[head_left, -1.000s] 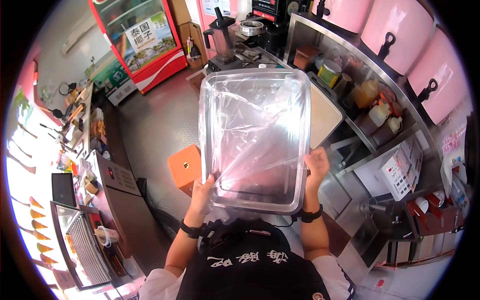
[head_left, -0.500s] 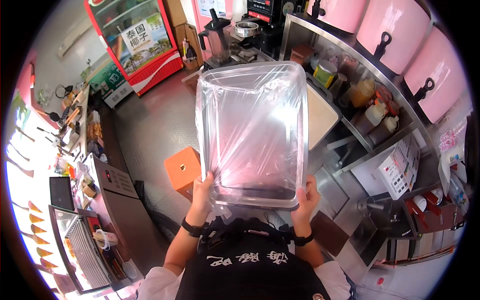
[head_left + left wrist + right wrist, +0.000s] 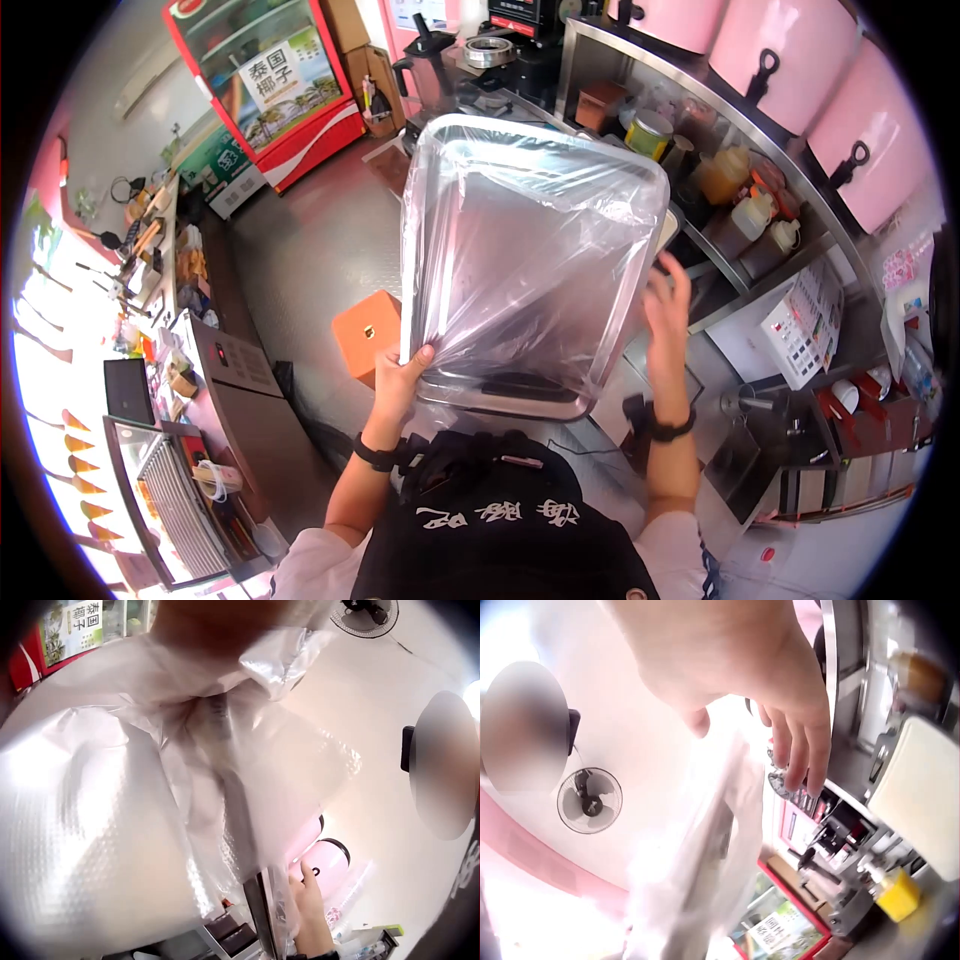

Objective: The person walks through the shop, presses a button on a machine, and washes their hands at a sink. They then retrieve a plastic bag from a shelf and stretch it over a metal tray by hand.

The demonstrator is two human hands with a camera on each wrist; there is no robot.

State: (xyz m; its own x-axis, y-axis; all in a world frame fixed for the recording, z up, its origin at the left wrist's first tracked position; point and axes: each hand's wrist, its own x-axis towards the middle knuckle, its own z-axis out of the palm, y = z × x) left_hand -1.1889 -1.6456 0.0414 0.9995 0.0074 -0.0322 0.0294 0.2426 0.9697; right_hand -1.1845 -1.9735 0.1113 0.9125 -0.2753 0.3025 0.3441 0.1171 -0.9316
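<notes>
My left hand point(image 3: 400, 385) grips the near left corner of a rectangular metal tray point(image 3: 545, 402), thumb on top. Clear plastic film point(image 3: 530, 260) stretches over the tray and gathers in creases toward that thumb. In the left wrist view the film point(image 3: 82, 825) hangs in loose folds around the tray's edge. Beside the tray's right edge is my right hand point(image 3: 668, 310), its fingers spread and lightly bent. The right wrist view shows that hand point(image 3: 750, 660) with nothing between its fingers, near the film-covered edge.
An orange box point(image 3: 366, 335) stands on the floor beyond my left hand. To the right, a steel shelf holds squeeze bottles point(image 3: 750, 215) under pink urns point(image 3: 790, 65). A blender point(image 3: 428, 75) is at the back, left of a counter. A red-framed fridge point(image 3: 285, 90) stands farther off.
My right hand has let go of the tray's near right corner and moved up and outward to the right. The tray has turned slightly clockwise, still in my left hand.
</notes>
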